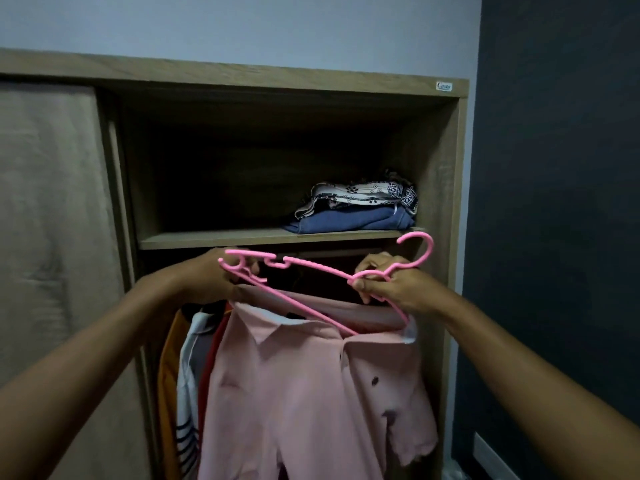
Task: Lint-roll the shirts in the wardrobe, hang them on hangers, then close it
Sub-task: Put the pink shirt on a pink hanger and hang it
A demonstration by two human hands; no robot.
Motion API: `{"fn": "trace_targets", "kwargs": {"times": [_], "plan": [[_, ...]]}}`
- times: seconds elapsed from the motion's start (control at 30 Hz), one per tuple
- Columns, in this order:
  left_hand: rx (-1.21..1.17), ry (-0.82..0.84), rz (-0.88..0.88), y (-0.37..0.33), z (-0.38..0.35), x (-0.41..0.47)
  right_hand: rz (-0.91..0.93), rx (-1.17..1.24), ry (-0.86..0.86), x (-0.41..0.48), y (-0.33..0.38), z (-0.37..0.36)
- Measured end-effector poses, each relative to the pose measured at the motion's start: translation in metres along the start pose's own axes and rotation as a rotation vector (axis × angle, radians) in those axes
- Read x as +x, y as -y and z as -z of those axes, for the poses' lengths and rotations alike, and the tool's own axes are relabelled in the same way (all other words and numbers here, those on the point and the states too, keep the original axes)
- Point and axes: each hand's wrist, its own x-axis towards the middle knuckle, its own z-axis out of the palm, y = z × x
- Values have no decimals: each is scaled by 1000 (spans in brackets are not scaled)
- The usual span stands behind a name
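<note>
A pale blue-grey wall [242, 26] rises behind and meets a dark wall [554, 168] on the right. On the right end of a shelf [207, 239] lies a folded blue garment [349, 220]. A black-and-white patterned cloth [363, 194] is stacked on top, touching it. A white strip [491, 455] runs along the dark wall's foot.

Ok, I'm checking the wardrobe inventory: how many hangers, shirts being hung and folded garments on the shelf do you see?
pink hanger: 1
pink shirt: 1
folded garments on the shelf: 2, a blue garment and a patterned garment
Total: 4
The hanging clothes behind overlap, so they are not counted.
</note>
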Motion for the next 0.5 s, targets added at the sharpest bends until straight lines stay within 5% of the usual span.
{"fn": "trace_targets", "kwargs": {"times": [0.27, 0.4, 0.5], "plan": [[91, 2, 91, 18, 12, 17, -31, -68, 59, 14, 10, 3], [-400, -79, 197, 20, 5, 16, -41, -51, 37, 18, 8, 4], [-739, -157, 226, 9, 1, 17, -23, 212, -90, 10, 6, 0]]}}
